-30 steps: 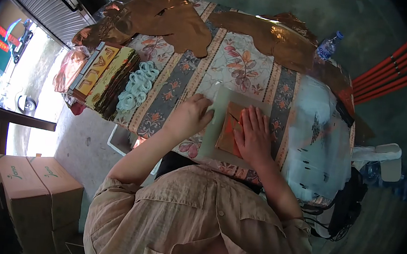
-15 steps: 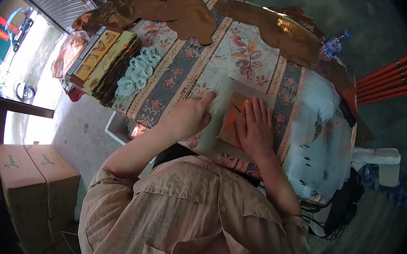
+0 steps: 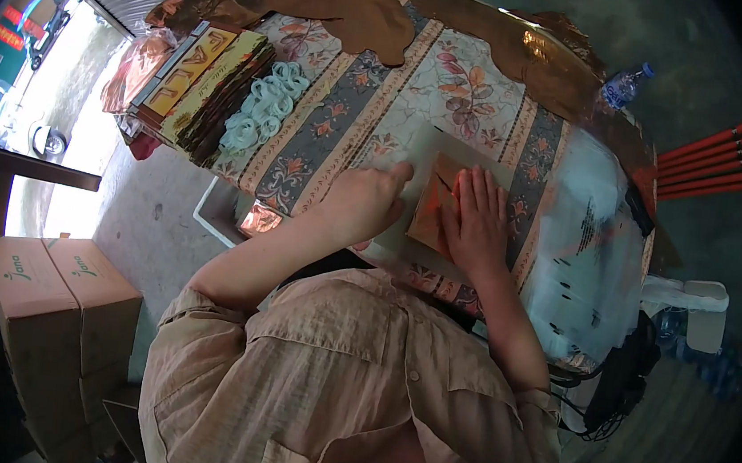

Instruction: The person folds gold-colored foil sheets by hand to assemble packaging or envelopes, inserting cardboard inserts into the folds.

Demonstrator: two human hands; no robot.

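A copper-coloured, orange-tinted flat packet [image 3: 426, 222] lies on a grey-green, see-through plastic sheet or bag [image 3: 424, 147] on the table. My right hand [image 3: 479, 220] rests flat on the packet's right half, fingers stretched out and pointing away from me. At the left edge of the plastic, my left hand [image 3: 365, 200] is closed with its fingers curled in. What those fingers hold, if anything, is hidden and I cannot tell.
A patterned cloth covers the table [image 3: 401, 101]. On it are stacked printed packets [image 3: 198, 81], pale rings of cord [image 3: 262, 109], brown foil sheets [image 3: 347, 15], clear plastic bags [image 3: 583, 252] and a bottle [image 3: 626, 85]. Cardboard boxes [image 3: 61, 291] stand at left.
The view has shifted slightly, so the table appears a little farther right. My left hand stays closed at the plastic's edge, and my right hand stays flat on the packet.
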